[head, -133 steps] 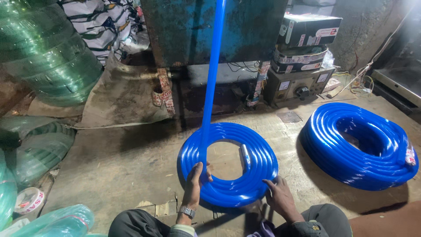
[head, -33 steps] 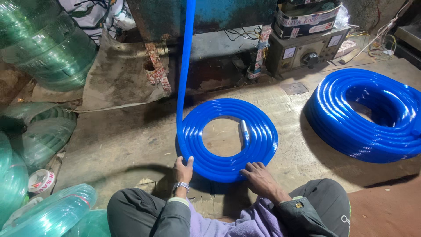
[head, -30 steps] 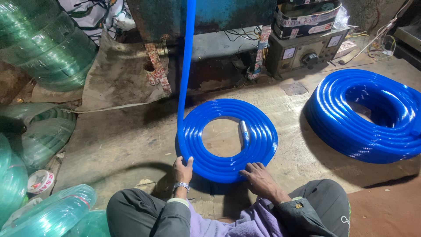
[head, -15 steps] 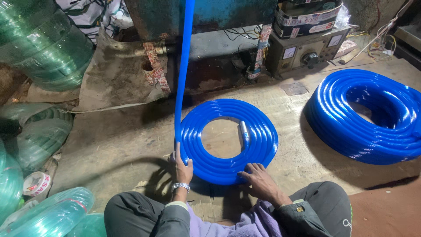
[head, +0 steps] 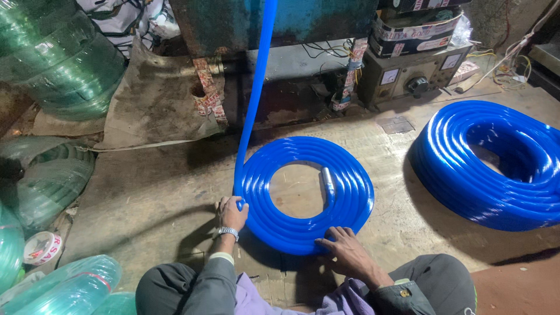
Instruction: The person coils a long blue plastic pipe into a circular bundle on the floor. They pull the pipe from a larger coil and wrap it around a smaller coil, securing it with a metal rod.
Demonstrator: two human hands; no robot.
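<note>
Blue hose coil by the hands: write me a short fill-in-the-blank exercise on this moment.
1. The left hand grips the coil where the hose rises toward the ____ of the picture.
2. The right hand lies flat on the coil's ____ edge.
3. A second blue coil lies to the ____.
4. The left wrist wears a ____.

Missing words: top; near; right; watch

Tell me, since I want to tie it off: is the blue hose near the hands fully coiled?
Not fully. The blue hose coil lies flat, but one length rises out of frame from the left hand.
</note>
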